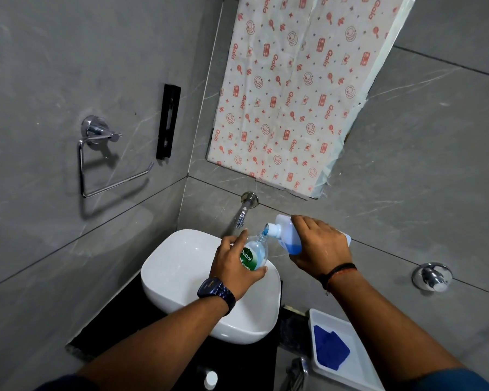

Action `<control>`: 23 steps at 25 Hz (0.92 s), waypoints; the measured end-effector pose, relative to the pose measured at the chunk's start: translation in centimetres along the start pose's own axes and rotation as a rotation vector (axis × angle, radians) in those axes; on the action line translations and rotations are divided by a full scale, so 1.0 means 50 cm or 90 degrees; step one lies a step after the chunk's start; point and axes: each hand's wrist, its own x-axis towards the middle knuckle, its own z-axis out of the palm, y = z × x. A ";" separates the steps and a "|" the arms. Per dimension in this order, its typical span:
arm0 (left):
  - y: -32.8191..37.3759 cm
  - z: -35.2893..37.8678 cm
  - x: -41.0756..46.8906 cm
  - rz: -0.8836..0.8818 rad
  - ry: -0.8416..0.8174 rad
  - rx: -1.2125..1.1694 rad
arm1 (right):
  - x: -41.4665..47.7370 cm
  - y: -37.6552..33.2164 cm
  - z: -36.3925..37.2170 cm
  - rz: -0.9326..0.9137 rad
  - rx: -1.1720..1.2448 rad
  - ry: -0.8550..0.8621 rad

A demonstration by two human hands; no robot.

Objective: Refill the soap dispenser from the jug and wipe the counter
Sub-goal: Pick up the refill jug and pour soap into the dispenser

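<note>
A grey-tiled washroom corner encloses a white basin (181, 277) seated on a black desk (116, 325).

Soap dispenser (254, 253): clear bottle with a green label, pump removed, neck open. It is held tilted above the basin, neck pointing toward 1 o'clock. Some pale blue liquid shows inside.

Left hand (232, 263): closed around the dispenser body, fingers wrapped behind it and thumb under its lower end. A dark watch (216, 290) sits on that wrist.

Jug (287, 234): translucent container with a white neck, tipped so that the spout points toward 9 o'clock and meets the dispenser's mouth. Blue liquid is pooled in the jug's lower corner and shows at the spout.

Right hand (321, 246): closed over the jug from above, fingers spread across its upper face. A dark thread band (338, 273) circles that wrist.

Surroundings, reckoned from the dispenser:
- At 12 o'clock, just behind both containers, a chrome tap (244, 211) projects from the wall.
- At 4 o'clock, well apart, a white tray (359, 359) holds a folded blue cloth (331, 348).
- At 6 o'clock, near the bottom edge, a small white cap (211, 379) lies on the desk; whether it is the pump cannot be told.
- At 3 o'clock, a chrome wall valve (432, 276).
- At 10 o'clock, a chrome towel ring (102, 156) and a black wall bracket (168, 121).
- At 12 o'clock, higher up, patterned paper (299, 88) covers a wall panel.
</note>
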 end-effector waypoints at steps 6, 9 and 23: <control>-0.001 -0.002 0.002 -0.002 -0.004 0.005 | 0.005 -0.004 -0.006 -0.006 -0.004 0.003; -0.001 -0.001 0.002 -0.003 -0.005 0.007 | 0.006 -0.006 -0.007 -0.005 -0.005 -0.002; 0.001 -0.010 0.001 -0.002 0.006 -0.005 | 0.006 -0.002 -0.004 0.000 -0.022 -0.012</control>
